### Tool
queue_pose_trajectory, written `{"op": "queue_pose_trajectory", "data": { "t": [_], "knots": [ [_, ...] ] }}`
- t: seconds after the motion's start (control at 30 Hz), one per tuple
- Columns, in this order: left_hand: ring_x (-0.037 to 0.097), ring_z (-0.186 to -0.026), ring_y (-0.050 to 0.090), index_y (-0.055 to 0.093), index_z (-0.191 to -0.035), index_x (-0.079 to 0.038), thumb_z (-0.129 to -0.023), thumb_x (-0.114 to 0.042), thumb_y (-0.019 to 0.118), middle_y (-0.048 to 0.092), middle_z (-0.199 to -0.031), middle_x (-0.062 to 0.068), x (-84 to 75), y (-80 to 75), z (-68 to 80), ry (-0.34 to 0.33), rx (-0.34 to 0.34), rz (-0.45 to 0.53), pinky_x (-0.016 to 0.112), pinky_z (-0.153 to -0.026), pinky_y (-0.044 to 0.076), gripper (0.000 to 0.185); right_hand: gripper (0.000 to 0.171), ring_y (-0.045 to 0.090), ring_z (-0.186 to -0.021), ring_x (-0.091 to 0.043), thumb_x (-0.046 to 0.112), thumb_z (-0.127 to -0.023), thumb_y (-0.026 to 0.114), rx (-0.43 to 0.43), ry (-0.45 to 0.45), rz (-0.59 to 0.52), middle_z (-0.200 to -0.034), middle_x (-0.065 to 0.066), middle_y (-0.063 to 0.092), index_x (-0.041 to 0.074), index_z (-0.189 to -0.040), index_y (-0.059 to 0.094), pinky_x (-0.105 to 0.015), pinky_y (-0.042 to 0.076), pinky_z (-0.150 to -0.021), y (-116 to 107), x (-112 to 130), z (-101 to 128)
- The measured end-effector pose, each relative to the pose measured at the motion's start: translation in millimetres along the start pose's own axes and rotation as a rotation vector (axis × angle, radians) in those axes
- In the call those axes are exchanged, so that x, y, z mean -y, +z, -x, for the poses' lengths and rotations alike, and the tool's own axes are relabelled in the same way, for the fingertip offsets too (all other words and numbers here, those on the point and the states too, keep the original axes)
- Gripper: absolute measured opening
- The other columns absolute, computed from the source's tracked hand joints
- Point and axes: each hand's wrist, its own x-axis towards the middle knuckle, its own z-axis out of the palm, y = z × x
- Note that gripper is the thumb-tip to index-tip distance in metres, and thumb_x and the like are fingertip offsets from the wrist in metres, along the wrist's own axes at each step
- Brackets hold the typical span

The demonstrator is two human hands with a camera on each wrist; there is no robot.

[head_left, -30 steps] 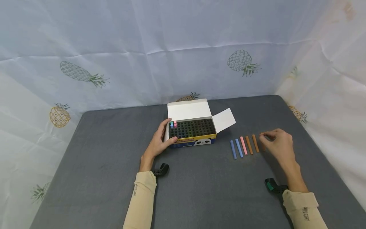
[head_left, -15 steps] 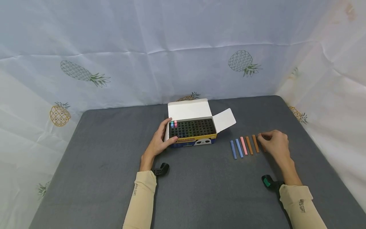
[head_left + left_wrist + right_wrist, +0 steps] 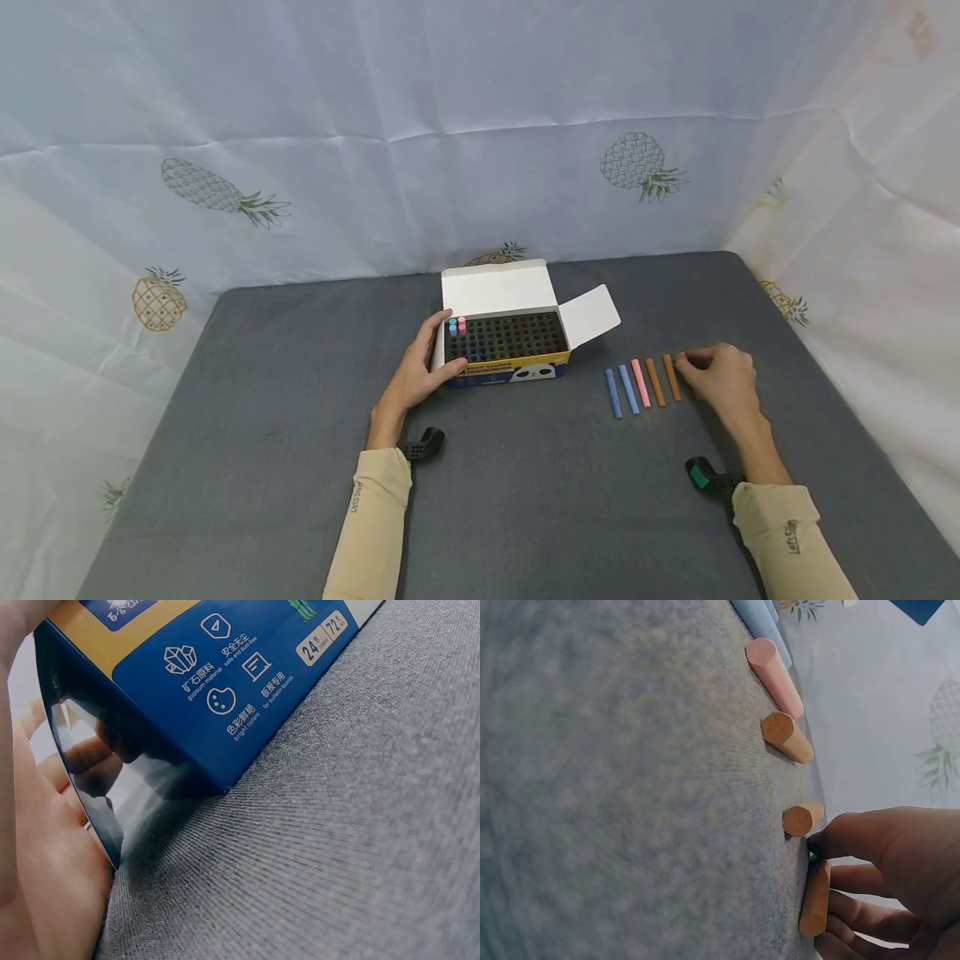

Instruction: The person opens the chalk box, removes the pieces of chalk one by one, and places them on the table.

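Observation:
An open chalk box point(image 3: 504, 337) stands mid-table, its black grid holding a few upright sticks point(image 3: 456, 325) in the far left corner. My left hand point(image 3: 442, 346) grips the box's left end, thumb on the front. The left wrist view shows the blue box wall point(image 3: 225, 690) against my palm point(image 3: 37, 847). Right of the box lie two blue chalks point(image 3: 621, 390), a pink chalk point(image 3: 641, 382) and two orange chalks point(image 3: 663, 379) in a row. My right hand point(image 3: 686, 367) pinches a third orange chalk point(image 3: 815, 898) lying on the table just right of the row's last orange chalk point(image 3: 802, 818).
The grey table point(image 3: 262, 400) is ringed by a white pineapple-print cloth point(image 3: 225, 192) at the back and sides. The box's white lid point(image 3: 495, 287) and side flap point(image 3: 592, 312) stand open. Black wrist mounts point(image 3: 422, 443) sit near both sleeves.
My right hand has sunk and shifted a little left, bringing the orange chalk down onto the table beside the row. The left hand and box have stayed put.

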Motion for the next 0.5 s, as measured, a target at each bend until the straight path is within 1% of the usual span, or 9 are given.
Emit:
{"op": "queue_pose_trajectory", "data": {
  "t": [0.07, 0.13, 0.23, 0.3, 0.33, 0.37, 0.4, 0.43, 0.5],
  "knots": [
    [0.044, -0.147, 0.036, 0.026, -0.158, 0.003, -0.092, -0.004, 0.067, 0.027, -0.164, 0.028, -9.4, -0.7, 1.6, 0.002, 0.001, 0.008, 0.063, -0.118, 0.031, 0.078, 0.028, 0.061, -0.051, -0.016, 0.015, -0.091, 0.071, -0.005, -0.001, -0.004, -0.084, -0.028, 0.075, -0.012, -0.099, 0.077, -0.041, 0.051, -0.056, -1, 1, 0],
    [0.044, -0.147, 0.037, 0.026, -0.158, 0.002, -0.092, -0.004, 0.067, 0.027, -0.164, 0.027, -10.9, -0.6, 2.1, 0.0, -0.001, 0.01, 0.063, -0.118, 0.031, 0.078, 0.031, 0.065, -0.056, -0.024, 0.016, -0.091, 0.072, -0.012, 0.0, -0.009, -0.088, -0.029, 0.075, -0.012, -0.101, 0.076, -0.047, 0.053, -0.059, -2, 2, 1],
    [0.044, -0.148, 0.035, 0.026, -0.159, 0.002, -0.092, -0.002, 0.066, 0.026, -0.165, 0.027, -12.8, 0.0, 2.3, -0.007, -0.001, 0.008, 0.063, -0.119, 0.03, 0.078, 0.033, 0.069, -0.066, -0.038, 0.018, -0.092, 0.072, -0.037, -0.01, -0.036, -0.093, -0.032, 0.074, -0.012, -0.105, 0.075, -0.054, 0.055, -0.064, -4, 5, 2],
    [0.044, -0.15, 0.033, 0.025, -0.159, 0.002, -0.092, -0.001, 0.065, 0.025, -0.165, 0.027, -13.3, 0.2, 2.3, -0.012, 0.0, 0.005, 0.063, -0.12, 0.029, 0.078, 0.033, 0.069, -0.073, -0.043, 0.017, -0.092, 0.072, -0.068, -0.031, -0.06, -0.095, -0.033, 0.073, -0.012, -0.107, 0.075, -0.057, 0.055, -0.067, -6, 8, 2],
    [0.044, -0.15, 0.033, 0.025, -0.159, 0.002, -0.092, -0.001, 0.065, 0.025, -0.165, 0.028, -13.0, 0.2, 2.2, -0.012, 0.0, 0.006, 0.063, -0.12, 0.029, 0.078, 0.032, 0.069, -0.075, -0.044, 0.016, -0.092, 0.073, -0.086, -0.046, -0.072, -0.095, -0.033, 0.073, -0.012, -0.107, 0.075, -0.056, 0.055, -0.066, -7, 10, 2],
    [0.044, -0.15, 0.032, 0.025, -0.159, 0.002, -0.092, 0.0, 0.065, 0.024, -0.165, 0.028, -13.1, 0.2, 2.0, -0.013, 0.0, 0.007, 0.063, -0.12, 0.029, 0.078, 0.031, 0.068, -0.078, -0.044, 0.015, -0.091, 0.074, -0.106, -0.06, -0.081, -0.095, -0.033, 0.072, -0.011, -0.107, 0.076, -0.051, 0.055, -0.067, -8, 12, 2],
    [0.044, -0.151, 0.031, 0.025, -0.159, 0.002, -0.092, 0.0, 0.065, 0.024, -0.166, 0.027, -12.8, 0.2, 1.8, -0.012, 0.0, 0.007, 0.062, -0.12, 0.028, 0.078, 0.029, 0.068, -0.079, -0.044, 0.014, -0.091, 0.074, -0.126, -0.075, -0.09, -0.094, -0.032, 0.072, -0.011, -0.106, 0.076, -0.044, 0.056, -0.067, -9, 14, 2],
    [0.044, -0.151, 0.031, 0.025, -0.159, 0.002, -0.092, 0.0, 0.065, 0.024, -0.166, 0.027, -12.4, 0.2, 1.7, -0.012, 0.0, 0.008, 0.062, -0.12, 0.028, 0.078, 0.028, 0.067, -0.08, -0.043, 0.013, -0.09, 0.074, -0.144, -0.084, -0.098, -0.094, -0.031, 0.071, -0.01, -0.106, 0.076, -0.034, 0.055, -0.066, -10, 17, 1],
    [0.043, -0.152, 0.03, 0.025, -0.159, 0.002, -0.092, 0.0, 0.065, 0.023, -0.166, 0.027, -11.7, 0.0, 1.4, -0.01, 0.001, 0.008, 0.062, -0.121, 0.027, 0.078, 0.026, 0.066, -0.08, -0.043, 0.012, -0.09, 0.075, -0.174, -0.104, -0.118, -0.094, -0.03, 0.071, -0.01, -0.105, 0.077, -0.015, 0.046, -0.066, -12, 22, 0]
  ]
}}
